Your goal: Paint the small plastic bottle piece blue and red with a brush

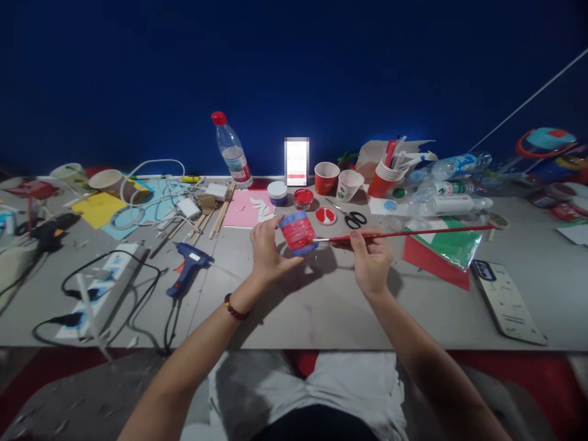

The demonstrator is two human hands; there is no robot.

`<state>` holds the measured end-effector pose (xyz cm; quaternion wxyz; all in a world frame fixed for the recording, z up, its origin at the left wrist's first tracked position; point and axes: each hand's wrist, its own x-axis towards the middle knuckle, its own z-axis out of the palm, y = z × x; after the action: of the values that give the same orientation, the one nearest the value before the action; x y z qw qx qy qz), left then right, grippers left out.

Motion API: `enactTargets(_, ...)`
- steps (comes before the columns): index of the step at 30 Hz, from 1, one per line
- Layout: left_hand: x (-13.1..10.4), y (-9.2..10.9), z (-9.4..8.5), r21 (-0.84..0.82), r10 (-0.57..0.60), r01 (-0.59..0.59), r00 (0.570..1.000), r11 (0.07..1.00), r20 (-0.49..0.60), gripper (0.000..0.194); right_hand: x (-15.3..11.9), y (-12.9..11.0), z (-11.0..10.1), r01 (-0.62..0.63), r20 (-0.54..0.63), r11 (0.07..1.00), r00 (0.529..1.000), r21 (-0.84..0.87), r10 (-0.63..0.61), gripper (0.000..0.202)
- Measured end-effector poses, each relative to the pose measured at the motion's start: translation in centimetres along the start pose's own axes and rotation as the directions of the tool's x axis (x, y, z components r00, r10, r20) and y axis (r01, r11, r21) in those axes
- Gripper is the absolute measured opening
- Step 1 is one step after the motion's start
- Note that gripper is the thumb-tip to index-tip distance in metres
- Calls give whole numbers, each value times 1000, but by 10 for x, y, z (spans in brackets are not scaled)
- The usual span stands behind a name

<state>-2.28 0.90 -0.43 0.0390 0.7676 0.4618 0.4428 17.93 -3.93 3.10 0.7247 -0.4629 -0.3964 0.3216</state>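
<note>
My left hand (270, 246) grips a small barrel-shaped craft piece (297, 233), red in the middle with blue ends, tilted above the table. In my right hand (371, 260) is a long red paintbrush (427, 232), held like a pen. Its tip touches the right side of the red surface. Behind the piece stand an open jar of red paint (303, 198) and a blue paint jar with a white lid (277, 193). A red-smeared lid (326, 215) lies beside black-handled scissors (354, 218).
To the left are a blue glue gun (189, 264), a power strip (103, 288) and tangled cables. A water bottle (233, 153) and paper cups (326, 177) line the wall. On the right lie plastic bottles (452, 187), a green packet (448, 242) and a phone (508, 301).
</note>
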Motion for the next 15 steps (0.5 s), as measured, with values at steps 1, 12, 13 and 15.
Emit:
enactTargets(1, 0, 0, 0, 4, 1, -1, 1000, 1000, 2, 90, 0, -1, 0, 1, -7, 1000, 1000, -9, -1, 33)
enactTargets(12, -3, -3, 1, -41, -2, 1, 1000, 999, -16, 97, 8, 2, -4, 32, -43, 998, 998, -59, -35, 31)
enactTargets(13, -3, -3, 1, -52, -3, 2, 1000, 999, -18, 98, 9, 2, -5, 35, -51, 997, 998, -62, -38, 31)
enactTargets(15, -3, -2, 2, -89, -5, 3, 1000, 996, -28, 98, 10, 2, -6, 46, -66, 997, 997, -55, -50, 32)
